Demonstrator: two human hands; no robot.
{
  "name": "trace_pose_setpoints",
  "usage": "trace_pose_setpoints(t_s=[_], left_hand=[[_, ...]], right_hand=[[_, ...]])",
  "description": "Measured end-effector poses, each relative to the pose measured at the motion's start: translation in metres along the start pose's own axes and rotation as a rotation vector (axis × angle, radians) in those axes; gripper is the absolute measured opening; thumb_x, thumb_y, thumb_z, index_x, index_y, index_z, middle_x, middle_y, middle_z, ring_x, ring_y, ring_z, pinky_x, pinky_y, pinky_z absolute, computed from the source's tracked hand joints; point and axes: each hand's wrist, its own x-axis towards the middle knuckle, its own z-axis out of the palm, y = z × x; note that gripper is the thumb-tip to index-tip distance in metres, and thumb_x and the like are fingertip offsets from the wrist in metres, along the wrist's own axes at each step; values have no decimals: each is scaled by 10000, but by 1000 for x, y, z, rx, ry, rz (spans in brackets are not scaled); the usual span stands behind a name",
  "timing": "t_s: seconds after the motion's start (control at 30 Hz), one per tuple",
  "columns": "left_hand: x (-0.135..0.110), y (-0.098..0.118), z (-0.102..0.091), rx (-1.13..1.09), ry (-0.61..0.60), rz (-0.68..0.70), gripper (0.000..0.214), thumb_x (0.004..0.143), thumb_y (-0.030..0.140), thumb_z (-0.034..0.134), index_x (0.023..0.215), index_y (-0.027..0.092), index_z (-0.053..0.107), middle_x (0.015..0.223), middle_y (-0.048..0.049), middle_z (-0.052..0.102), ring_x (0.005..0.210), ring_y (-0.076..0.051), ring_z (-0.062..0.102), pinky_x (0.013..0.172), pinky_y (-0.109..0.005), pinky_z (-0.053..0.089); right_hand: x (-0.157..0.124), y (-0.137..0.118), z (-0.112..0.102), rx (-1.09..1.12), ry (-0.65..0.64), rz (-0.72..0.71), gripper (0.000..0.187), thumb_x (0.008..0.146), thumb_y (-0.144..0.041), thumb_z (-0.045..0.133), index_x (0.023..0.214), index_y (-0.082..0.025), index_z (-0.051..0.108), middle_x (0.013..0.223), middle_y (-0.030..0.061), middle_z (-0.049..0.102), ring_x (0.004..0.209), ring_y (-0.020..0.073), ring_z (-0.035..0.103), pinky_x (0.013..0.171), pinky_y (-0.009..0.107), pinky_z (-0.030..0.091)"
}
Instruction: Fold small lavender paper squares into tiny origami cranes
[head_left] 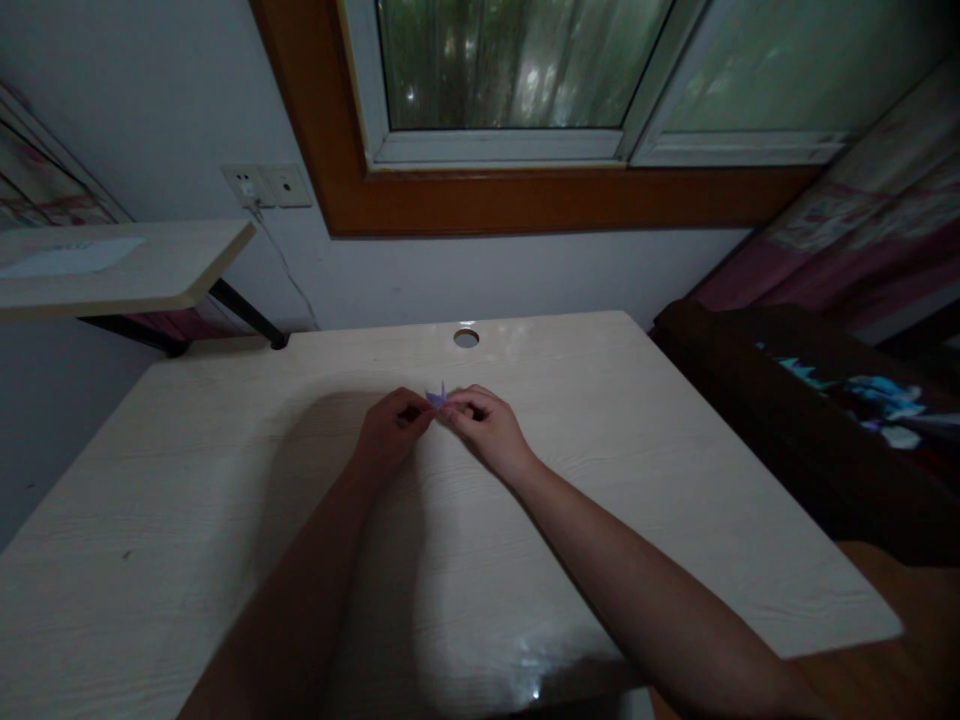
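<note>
A small purple folded, paper-like piece (436, 400) sits between the bare left hand (391, 422) and bare right hand (489, 424) — each grip pinching it, equally near — thin spike (443, 387) pointing away from the person.

Purple piece (437, 399) partly hidden by fingers (465, 422); window (540, 75) cut off above.

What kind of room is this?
Probably a room in a home, maybe a bedroom: there's a wooden desk under a window, with pink patterned curtains on the right.
</note>
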Motion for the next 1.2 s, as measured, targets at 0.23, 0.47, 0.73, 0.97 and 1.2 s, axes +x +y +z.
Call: trace_pose_setpoints(t_s=[0.23, 0.47, 0.73, 0.97, 1.2], left_hand=[[0, 1, 1, 37, -4, -13, 123, 818, 302, 642, 799, 180, 630, 772, -15, 642, 691, -140, 595, 654, -241, 469], [0, 2, 0, 24, -35, 1, 101, 825, 280, 639, 817, 180, 632, 785, -11, 639, 704, -134, 589, 667, -240, 467], [-2, 0, 0, -117, -12, -109, 178, 803, 347, 683, 864, 187, 637, 801, -19, 697, 744, -155, 659, 716, -268, 523], [-3, -3, 4, -269, -6, -123, 294, 743, 349, 746, 956, 183, 628, 896, -47, 715, 823, -175, 691, 790, -311, 556], [-4, -2, 3, -272, -40, -128, 257, 748, 346, 746, 927, 186, 653, 892, -44, 721, 829, -174, 692, 795, -309, 553]], right_hand=[[-3, -3, 1, 111, 65, 31, 229, 866, -308, 709, 1058, -217, 626, 857, 16, 592, 609, 142, 499, 569, 232, 416], [-2, -2, -1, 51, -3, -80, 90, 907, -275, 663, 971, -219, 694, 999, 55, 614, 815, 191, 577, 729, 286, 462], [-4, 4, 2, 103, 4, 77, 159, 869, -346, 705, 912, -193, 705, 752, 15, 600, 655, 166, 525, 603, 245, 419], [-4, 6, 2, 147, 12, 149, 189, 855, -352, 702, 909, -171, 709, 646, -5, 575, 578, 147, 506, 550, 226, 391], [-2, -1, 2, 199, -26, 153, 217, 838, -368, 711, 914, -165, 694, 613, -5, 589, 540, 146, 529, 529, 222, 400]])
